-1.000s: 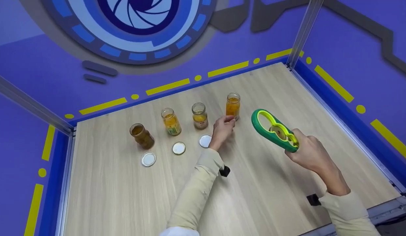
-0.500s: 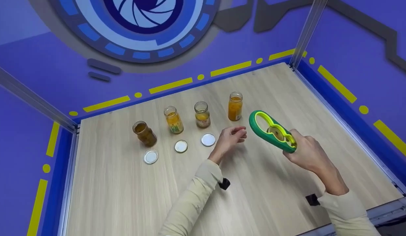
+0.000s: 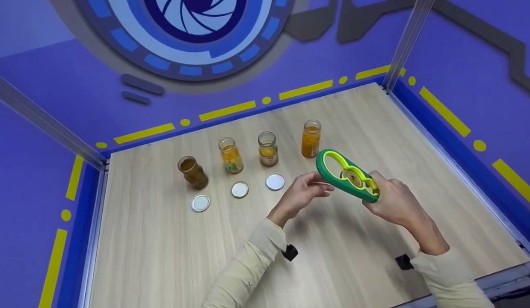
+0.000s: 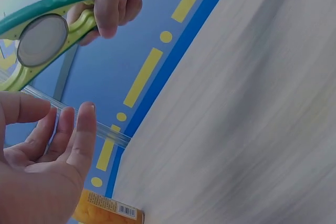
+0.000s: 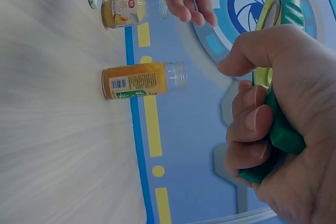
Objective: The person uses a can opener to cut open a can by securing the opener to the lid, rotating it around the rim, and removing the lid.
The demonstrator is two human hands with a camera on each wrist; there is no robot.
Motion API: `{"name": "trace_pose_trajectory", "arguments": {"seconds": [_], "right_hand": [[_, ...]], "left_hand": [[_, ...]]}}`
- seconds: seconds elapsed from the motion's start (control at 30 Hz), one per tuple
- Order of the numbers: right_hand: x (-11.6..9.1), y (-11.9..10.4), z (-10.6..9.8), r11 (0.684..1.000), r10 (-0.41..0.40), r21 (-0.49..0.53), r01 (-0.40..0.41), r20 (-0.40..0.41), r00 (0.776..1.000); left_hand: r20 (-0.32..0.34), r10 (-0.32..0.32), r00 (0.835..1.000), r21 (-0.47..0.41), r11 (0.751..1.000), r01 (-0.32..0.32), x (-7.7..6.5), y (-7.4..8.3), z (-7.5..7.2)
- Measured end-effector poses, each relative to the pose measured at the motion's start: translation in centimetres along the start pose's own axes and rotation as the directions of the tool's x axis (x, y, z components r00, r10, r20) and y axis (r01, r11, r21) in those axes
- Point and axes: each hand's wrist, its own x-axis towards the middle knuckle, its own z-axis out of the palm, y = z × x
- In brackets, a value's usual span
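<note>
My right hand (image 3: 395, 199) grips the end of a green and yellow multi-ring jar opener (image 3: 338, 183), held above the table. A round lid (image 4: 42, 40) sits in one of its rings. Just under the opener's far end, my left hand (image 3: 302, 192) has loosely bent fingers with nothing between them; in the head view its fingertips overlap the opener's edge. Beyond both hands, an uncapped jar of orange fruit (image 3: 311, 141) stands upright on the table; its barcode label shows in the right wrist view.
Left of that jar stand three more uncapped jars: one with yellow contents (image 3: 268, 152), one orange (image 3: 231, 158) and one brown (image 3: 193, 174). Three lids (image 3: 239, 189) lie in front of them, pale undersides up. Blue walls (image 3: 230, 100) border the wooden table.
My left hand has drawn back from the rightmost jar, toward me and over to the opener. The right hand has brought the opener slightly left and lower.
</note>
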Motion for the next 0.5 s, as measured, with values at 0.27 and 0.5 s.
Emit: {"name": "trace_pose_trajectory", "arguments": {"seconds": [0.27,0.5], "right_hand": [[-0.2,-1.3,0.6,0.999,-0.029,-0.045,0.030,0.023,0.999],[-0.3,-2.3,1.2,0.997,-0.055,-0.052,0.057,0.041,0.998]], "left_hand": [[0.107,0.026,0.994,-0.081,0.997,-0.018,-1.8,0.0,-0.2],[0.120,0.009,0.993,-0.266,0.964,0.023,-2.8,-0.2,-0.4]]}}
